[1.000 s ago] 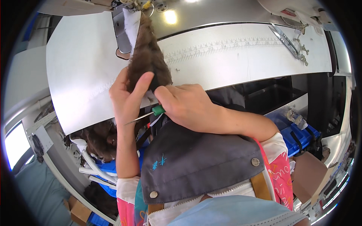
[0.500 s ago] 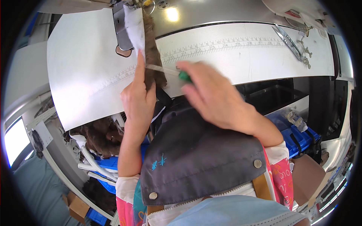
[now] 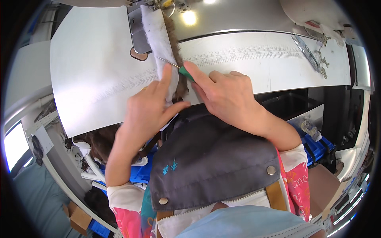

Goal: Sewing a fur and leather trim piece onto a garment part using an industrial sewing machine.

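Observation:
A strip with a white side and a brown fur edge runs from the sewing machine's metal plate toward me. My left hand lies on its near part, index finger stretched along the white side and thumb spread out to the right; it grips nothing that I can see. In my right hand is an awl with a green handle, held between thumb and index finger. Its thin metal shaft points left across the strip, just above my left index fingertip.
The white table has ruler markings printed across it. Metal machine attachments lie at its far right. Brown fur pieces hang below the near left edge, by a white frame. A blue container stands at lower right.
The awl in my right hand has come left over the strip. My left hand has dropped lower and its thumb has spread rightward. More of the strip's white side now shows.

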{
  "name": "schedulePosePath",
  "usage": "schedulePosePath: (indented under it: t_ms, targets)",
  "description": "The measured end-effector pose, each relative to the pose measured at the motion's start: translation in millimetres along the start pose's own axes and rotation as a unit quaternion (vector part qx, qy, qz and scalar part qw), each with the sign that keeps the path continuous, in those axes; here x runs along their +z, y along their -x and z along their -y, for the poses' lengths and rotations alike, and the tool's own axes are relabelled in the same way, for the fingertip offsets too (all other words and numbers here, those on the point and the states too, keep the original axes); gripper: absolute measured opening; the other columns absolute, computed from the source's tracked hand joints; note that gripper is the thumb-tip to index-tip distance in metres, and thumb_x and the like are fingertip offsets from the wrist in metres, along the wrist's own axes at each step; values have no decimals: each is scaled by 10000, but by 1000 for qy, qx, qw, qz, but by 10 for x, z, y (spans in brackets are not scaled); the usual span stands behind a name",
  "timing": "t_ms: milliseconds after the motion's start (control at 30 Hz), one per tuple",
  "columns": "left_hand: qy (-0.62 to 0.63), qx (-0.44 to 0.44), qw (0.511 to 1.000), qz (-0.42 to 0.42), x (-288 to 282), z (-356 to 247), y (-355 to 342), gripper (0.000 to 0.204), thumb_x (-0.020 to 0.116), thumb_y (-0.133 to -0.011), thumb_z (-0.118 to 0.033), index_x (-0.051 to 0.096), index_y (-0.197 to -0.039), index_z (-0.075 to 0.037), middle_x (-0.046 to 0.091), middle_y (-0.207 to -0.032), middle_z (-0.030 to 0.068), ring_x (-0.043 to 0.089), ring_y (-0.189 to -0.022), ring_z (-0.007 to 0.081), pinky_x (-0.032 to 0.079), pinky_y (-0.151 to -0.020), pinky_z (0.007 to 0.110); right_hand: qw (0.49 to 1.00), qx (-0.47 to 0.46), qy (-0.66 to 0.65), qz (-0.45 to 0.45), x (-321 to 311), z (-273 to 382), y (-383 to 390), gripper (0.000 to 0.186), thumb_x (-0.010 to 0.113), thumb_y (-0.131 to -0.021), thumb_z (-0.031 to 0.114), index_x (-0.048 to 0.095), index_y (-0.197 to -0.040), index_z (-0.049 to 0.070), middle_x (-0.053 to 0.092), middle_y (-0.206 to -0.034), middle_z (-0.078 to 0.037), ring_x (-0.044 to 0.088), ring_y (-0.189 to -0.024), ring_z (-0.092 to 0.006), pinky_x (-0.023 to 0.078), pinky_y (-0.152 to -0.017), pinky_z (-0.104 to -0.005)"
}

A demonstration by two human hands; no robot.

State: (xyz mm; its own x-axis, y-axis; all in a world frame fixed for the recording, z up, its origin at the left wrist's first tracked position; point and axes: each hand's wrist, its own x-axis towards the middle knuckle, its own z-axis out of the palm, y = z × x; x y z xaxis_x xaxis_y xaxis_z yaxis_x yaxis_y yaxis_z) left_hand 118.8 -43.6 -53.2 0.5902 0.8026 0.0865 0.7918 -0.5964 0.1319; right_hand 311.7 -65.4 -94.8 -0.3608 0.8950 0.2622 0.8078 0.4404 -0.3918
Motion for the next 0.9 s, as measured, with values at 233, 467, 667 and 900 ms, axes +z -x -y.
schedulePosePath:
  t_ms: [233, 467, 667, 900]
  targets:
    - [152, -76, 967, -190, 210, 349, -202, 241, 605, -866, -92, 670, -1098, -89, 646, -1141, 41, 574, -1120, 224, 318, -1020, 478, 998, -5, 45, 41, -27, 5, -15, 502, 679, -778, 179, 540, -1259, 136, 473, -534, -17, 461, -396, -199, 380, -430, -316]
    - [115, -50, 976, -180, 475, 475, -392, 239, 629, -866, -215, 678, -1076, -113, 625, -1192, -1, 549, -1163, 194, 201, -1059, 565, 996, -4, -38, 80, -138, 2, 43, 508, 638, -809, 135, 483, -1279, 22, 535, -605, -79, 526, -471, -248, 435, -483, -346]
    - [102, -66, 979, -167, 449, 410, -424, 255, 633, -864, -229, 672, -1086, -111, 616, -1209, 1, 545, -1168, 193, 203, -1051, 583, 981, 56, -186, -9, -162, -96, -20, 483, 610, -840, 123, 453, -1274, -17, 580, -631, -119, 554, -493, -290, 430, -475, -372]
    - [90, -74, 979, -168, 485, 409, -408, 284, 618, -878, -190, 647, -1144, -94, 598, -1238, 13, 539, -1176, 184, 133, -1074, 570, 991, 93, -97, 7, 96, -21, -445, 436, 575, -863, 180, 470, -1231, -29, 569, -568, -112, 552, -471, -292, 414, -450, -377]
